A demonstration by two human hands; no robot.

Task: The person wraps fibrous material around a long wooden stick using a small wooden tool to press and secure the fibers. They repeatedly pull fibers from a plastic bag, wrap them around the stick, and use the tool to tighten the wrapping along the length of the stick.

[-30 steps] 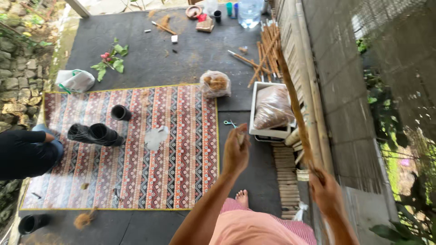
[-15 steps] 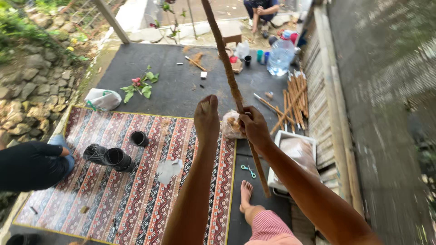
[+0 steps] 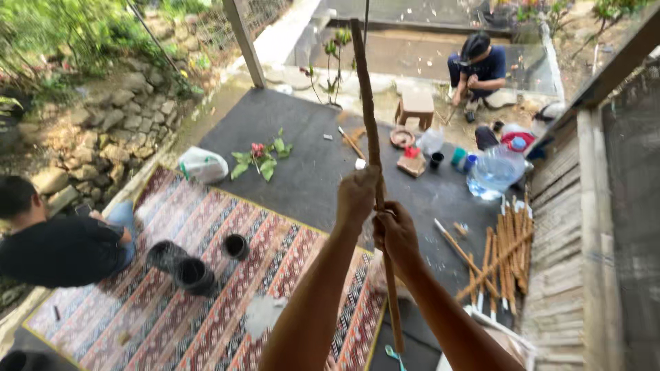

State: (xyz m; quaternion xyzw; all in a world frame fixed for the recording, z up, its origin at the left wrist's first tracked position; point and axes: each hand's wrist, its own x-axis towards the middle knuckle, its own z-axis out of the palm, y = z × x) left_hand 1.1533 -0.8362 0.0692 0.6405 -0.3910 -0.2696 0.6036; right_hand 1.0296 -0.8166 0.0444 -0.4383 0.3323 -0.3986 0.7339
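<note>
A long brown stick [image 3: 365, 89] stands nearly upright in front of me, reaching from the top of the view down to the mat. My left hand [image 3: 356, 194] grips it from the left at mid-height. My right hand [image 3: 396, 232] is closed around it just below and to the right, touching the left hand. Both arms stretch forward from the bottom edge. The stick's lower end [image 3: 396, 330] passes behind my right wrist toward the floor.
A patterned woven mat [image 3: 206, 302] with black pots [image 3: 185, 268] lies below. A person in black [image 3: 58, 244] sits at the left; another crouches at the far back [image 3: 478, 65]. A bundle of sticks [image 3: 505, 257], a water jug [image 3: 495, 172] and a wooden wall [image 3: 591, 240] stand on the right.
The view has tilted further up, showing the far yard and crouching person. A second ago my left hand was free and the right held the stick low; both hands now clasp it raised upright.
</note>
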